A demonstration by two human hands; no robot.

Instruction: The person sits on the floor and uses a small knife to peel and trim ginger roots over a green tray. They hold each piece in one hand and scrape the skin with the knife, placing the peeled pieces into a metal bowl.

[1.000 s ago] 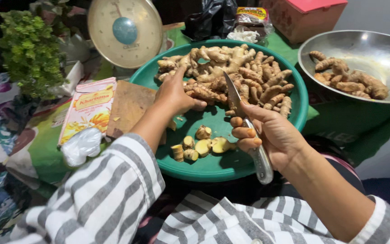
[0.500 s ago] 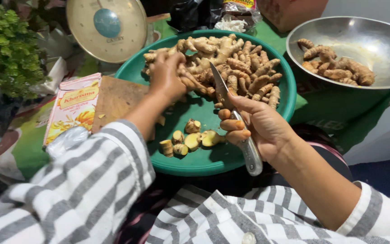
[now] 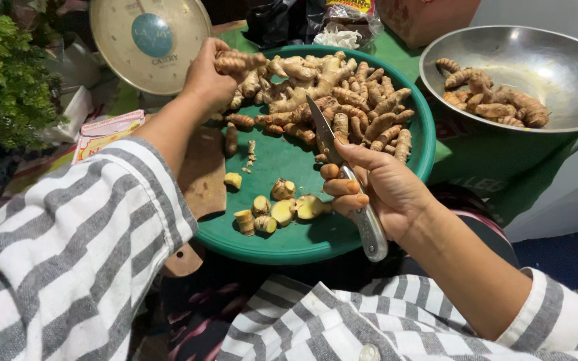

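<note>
A knobby root (image 3: 235, 63) was gripped by the left hand (image 3: 207, 79) at the green tray's (image 3: 269, 241) far edge. A knife (image 3: 349, 190) was held tight by the right hand (image 3: 382, 190). The root looked hard, light and bumpy, best held around its middle.

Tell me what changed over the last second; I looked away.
The left hand reached further into the pile and lifted a root off the green tray. The right hand kept its grip on the knife, and the cut pieces stayed put.
</note>
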